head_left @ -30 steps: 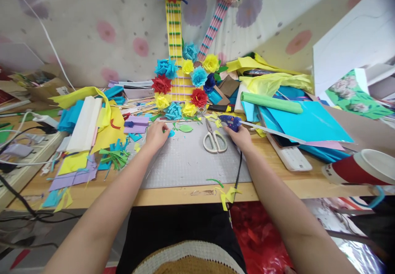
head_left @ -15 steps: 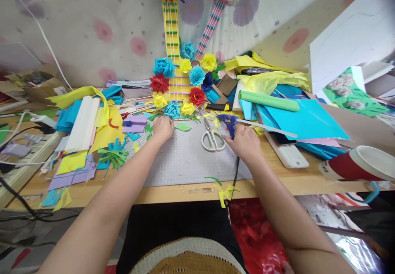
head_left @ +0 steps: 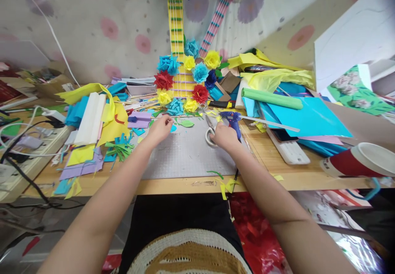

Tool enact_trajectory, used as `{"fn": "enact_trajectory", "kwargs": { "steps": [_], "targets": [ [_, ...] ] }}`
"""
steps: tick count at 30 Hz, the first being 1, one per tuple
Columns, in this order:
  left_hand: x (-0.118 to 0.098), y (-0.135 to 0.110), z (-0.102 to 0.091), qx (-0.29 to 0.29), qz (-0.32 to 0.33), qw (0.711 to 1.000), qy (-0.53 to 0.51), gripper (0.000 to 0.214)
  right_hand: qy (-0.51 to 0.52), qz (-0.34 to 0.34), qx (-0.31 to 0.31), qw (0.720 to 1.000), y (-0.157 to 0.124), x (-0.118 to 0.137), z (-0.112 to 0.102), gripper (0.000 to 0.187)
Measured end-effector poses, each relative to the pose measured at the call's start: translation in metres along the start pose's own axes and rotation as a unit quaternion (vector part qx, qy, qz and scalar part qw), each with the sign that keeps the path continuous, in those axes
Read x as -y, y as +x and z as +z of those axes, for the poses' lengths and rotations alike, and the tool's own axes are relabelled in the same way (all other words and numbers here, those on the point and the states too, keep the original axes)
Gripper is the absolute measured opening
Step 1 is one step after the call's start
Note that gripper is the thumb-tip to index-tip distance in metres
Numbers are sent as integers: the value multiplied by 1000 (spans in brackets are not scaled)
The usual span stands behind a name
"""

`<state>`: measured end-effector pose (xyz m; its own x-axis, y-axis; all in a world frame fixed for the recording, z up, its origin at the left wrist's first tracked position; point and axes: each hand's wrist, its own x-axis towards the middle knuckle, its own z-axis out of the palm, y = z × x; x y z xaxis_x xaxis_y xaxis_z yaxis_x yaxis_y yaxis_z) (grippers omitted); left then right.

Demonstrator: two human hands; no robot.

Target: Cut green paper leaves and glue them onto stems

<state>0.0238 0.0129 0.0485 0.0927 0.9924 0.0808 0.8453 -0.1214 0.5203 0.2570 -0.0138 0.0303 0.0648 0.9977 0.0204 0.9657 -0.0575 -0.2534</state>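
My left hand (head_left: 160, 128) rests at the far edge of the grey cutting mat (head_left: 185, 161), fingers pinched together beside a small blue paper scrap (head_left: 173, 128) and a green paper leaf (head_left: 187, 123). What the fingers hold is too small to make out. My right hand (head_left: 224, 136) lies curled over the handles of the white-handled scissors (head_left: 210, 129), whose blades point away from me. A blue glue gun (head_left: 232, 118) lies just right of that hand, out of its grip, with its black cord (head_left: 236, 174) running off the table's front edge.
A yellow paper guitar with paper flowers (head_left: 182, 85) leans on the wall behind the mat. Paper scraps and a white roll (head_left: 91, 117) crowd the left. To the right lie a green roll (head_left: 271, 98), blue sheets (head_left: 308, 119), a white device (head_left: 288, 152) and a tipped red cup (head_left: 354, 165).
My right hand has let go of the glue gun and moved left onto the scissors' handles. My left hand has shifted slightly forward and back along the mat's far edge.
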Motion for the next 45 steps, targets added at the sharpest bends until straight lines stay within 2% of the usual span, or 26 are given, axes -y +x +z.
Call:
{"fn": "enact_trajectory", "kwargs": {
  "steps": [3,5,8,11,14,20,26,30,35,38,42,45],
  "targets": [
    [-2,-15,4,0,-22,1000,-13,20,-31,28,-13,999,-6,-1,-9,30],
    [-2,-24,10,-23,-47,999,-5,21,11,24,-57,998,-11,-1,-13,28],
    [-3,-37,21,-76,-72,994,-7,23,110,-17,-126,986,-14,-1,-11,23],
    [-4,-48,30,-129,-77,989,-13,24,201,-78,-146,965,-9,-1,0,23],
    [-4,-54,36,-131,-73,988,-34,24,246,-107,-140,953,-4,0,9,27],
    [9,-48,45,-135,-50,977,-156,20,195,-168,-108,960,-6,10,8,44],
    [17,-39,51,-156,-51,953,-256,15,180,-120,-15,976,-13,24,12,56],
    [17,-40,48,-157,-35,941,-296,19,185,-151,10,971,-20,27,15,64],
    [16,-47,45,-100,-3,965,-243,25,138,-211,31,967,-22,34,14,61],
    [15,-49,45,-75,15,978,-196,23,108,-258,-1,960,-19,40,17,61],
    [14,-47,44,-81,20,978,-189,19,98,-305,-54,946,-16,44,25,61],
    [16,-46,43,-79,6,980,-180,19,95,-302,-46,948,-17,45,27,54]
  ]
}}
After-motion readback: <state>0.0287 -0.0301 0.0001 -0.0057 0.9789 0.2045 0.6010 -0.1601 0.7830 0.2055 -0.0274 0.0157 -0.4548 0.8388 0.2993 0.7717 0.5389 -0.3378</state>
